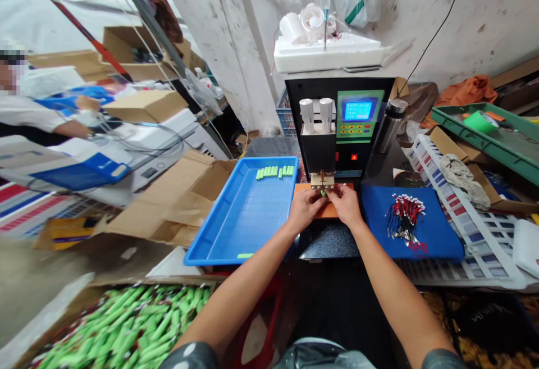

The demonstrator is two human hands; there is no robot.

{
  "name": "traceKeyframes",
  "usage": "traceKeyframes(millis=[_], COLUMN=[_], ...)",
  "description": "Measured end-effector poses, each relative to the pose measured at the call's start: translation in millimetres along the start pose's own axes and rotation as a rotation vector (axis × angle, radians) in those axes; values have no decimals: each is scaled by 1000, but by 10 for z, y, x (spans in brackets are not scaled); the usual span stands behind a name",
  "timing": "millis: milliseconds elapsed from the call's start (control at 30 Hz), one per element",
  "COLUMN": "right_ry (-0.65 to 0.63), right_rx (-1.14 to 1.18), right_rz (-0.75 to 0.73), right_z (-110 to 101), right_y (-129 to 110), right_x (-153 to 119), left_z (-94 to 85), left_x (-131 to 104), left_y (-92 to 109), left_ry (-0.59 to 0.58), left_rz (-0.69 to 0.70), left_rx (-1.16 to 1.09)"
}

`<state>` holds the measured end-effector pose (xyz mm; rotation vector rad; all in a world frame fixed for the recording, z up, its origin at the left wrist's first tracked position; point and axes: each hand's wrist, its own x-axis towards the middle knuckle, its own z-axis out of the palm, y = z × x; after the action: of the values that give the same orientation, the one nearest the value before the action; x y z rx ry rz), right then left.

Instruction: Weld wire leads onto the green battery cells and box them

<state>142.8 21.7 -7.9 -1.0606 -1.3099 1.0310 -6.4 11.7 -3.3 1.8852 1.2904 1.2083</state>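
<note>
Green and small, one cell [323, 193] is sitting directly below the copper-coloured prongs [323, 179] of the black machine [315, 153], over the orange block [326, 212] on the dark counter [322, 242]. The left hand [304, 209] and the right hand [347, 205] are both gripping it, fingertips pinching from opposite sides; whether either is also pinching a lead is too small to tell. Good work is probably depending on steadiness: both hands should be keeping the cell centred and square beneath the prongs, while leaving the fingertips clear of the metal. Pressing evenly from each side should be stopping it from rolling or twisting. One end is seemingly facing the person, so its long axis is probably running away toward the machine; fingers are hiding too much for certainty. Inside the blue tray [252, 223], a row of green cells [267, 172] is pointing toward and away from the person, while a lone green piece [245, 255] is lying crosswise near the front rim.
</note>
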Motion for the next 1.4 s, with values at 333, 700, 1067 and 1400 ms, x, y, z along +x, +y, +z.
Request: traceKeyframes(millis=[333, 700, 1067, 1400], right_ry=[-5, -21, -27, -110], right_rx=[-23, -67, -32, -73], right_rz=[-2, -11, -20, 17], right_z=[-6, -21, -19, -184], right_y=[-14, -5, 17, -85], right_x=[-1, -14, -22, -60], left_z=[-4, -2, 8, 56], left_x=[-4, -10, -22, -22], left_y=[-13, -9, -27, -31], left_ry=[-8, -2, 9, -28], left_rz=[-4, -37, -18, -80], left_rx=[11, 51, 29, -168])
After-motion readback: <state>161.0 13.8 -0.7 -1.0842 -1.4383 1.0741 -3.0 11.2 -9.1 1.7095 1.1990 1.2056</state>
